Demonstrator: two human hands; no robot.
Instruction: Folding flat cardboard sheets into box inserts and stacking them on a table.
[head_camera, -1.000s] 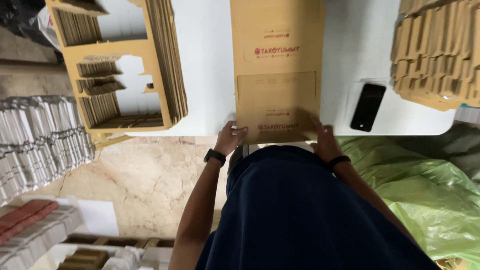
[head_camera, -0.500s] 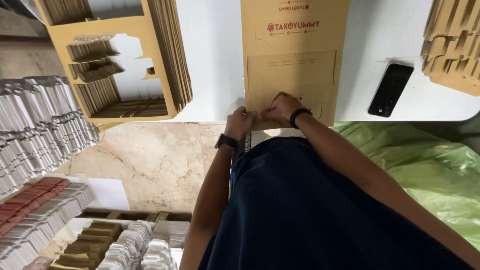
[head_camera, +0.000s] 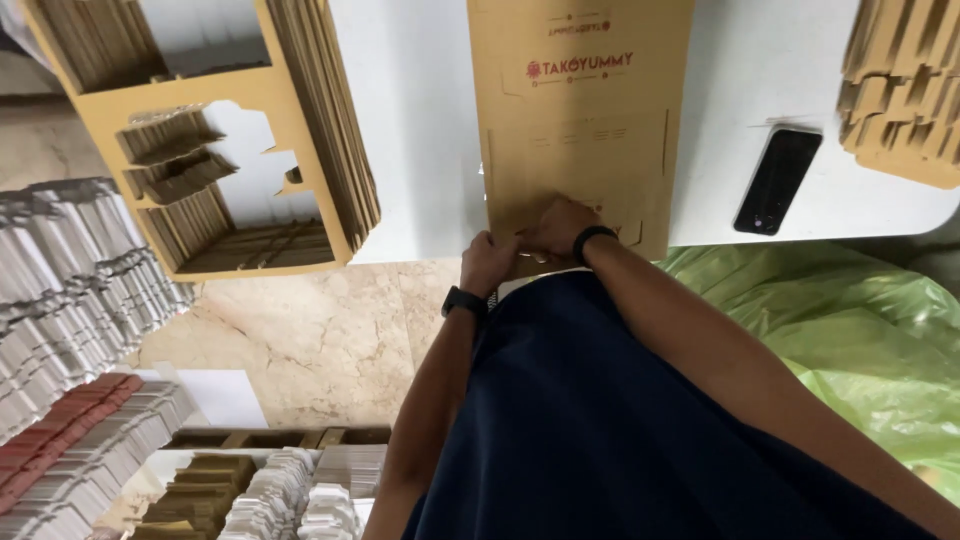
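Note:
A flat brown cardboard box blank (head_camera: 580, 120) with red print lies on the white table (head_camera: 420, 130), its near end hanging at the table edge. My left hand (head_camera: 490, 262), a black watch on its wrist, grips the blank's near left corner. My right hand (head_camera: 556, 228), with a black band on the wrist, has crossed over and presses on the near flap beside the left hand. Both hands touch each other at that edge.
A black phone (head_camera: 777, 180) lies on the table right of the blank. Stacks of die-cut cardboard (head_camera: 240, 150) stand at the left, more (head_camera: 905, 90) at the far right. Green plastic bag (head_camera: 850, 330) at right. Folded white and brown cartons (head_camera: 70, 330) crowd the floor at left.
My right hand moved from the blank's near right corner over to the left, meeting my left hand. The view shifted slightly left.

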